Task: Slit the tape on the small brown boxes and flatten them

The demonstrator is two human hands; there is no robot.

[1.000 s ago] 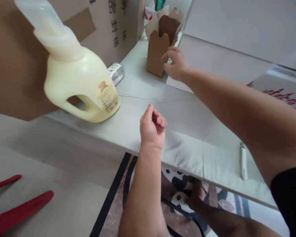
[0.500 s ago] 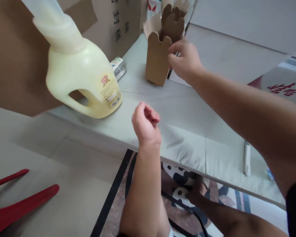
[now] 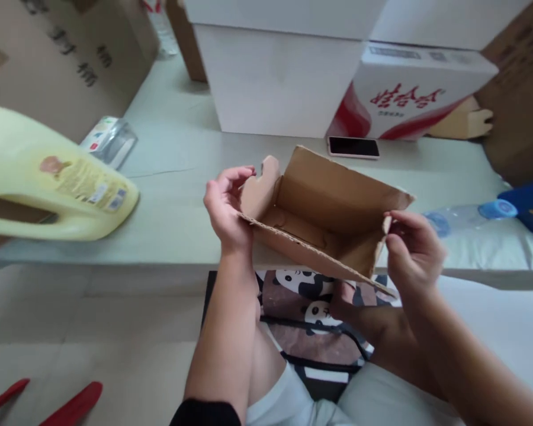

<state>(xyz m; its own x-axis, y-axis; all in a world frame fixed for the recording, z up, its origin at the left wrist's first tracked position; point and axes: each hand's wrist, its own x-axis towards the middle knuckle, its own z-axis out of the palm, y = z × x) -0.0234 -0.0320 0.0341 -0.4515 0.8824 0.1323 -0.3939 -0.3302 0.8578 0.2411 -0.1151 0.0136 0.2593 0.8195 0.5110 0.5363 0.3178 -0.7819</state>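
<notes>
A small brown cardboard box point(image 3: 324, 207) is held open above the front edge of the pale table point(image 3: 177, 201), its mouth facing me. My left hand point(image 3: 226, 204) grips the box's left end flap, fingers curled round it. My right hand point(image 3: 415, 251) pinches the right end flap between thumb and fingers. The inside of the box looks bare.
A cream detergent jug point(image 3: 48, 183) stands at the left. A clear wrapped packet point(image 3: 111, 139) lies behind it. A black phone point(image 3: 354, 147), a white carton point(image 3: 284, 71), a red-and-white carton point(image 3: 408, 94), a plastic bottle point(image 3: 466, 216) and brown boxes point(image 3: 71, 53) crowd the back.
My right hand has brought the cardboard box from the far part of the table to in front of me. My left hand, a loose fist before, now holds its left flap. The view swung right.
</notes>
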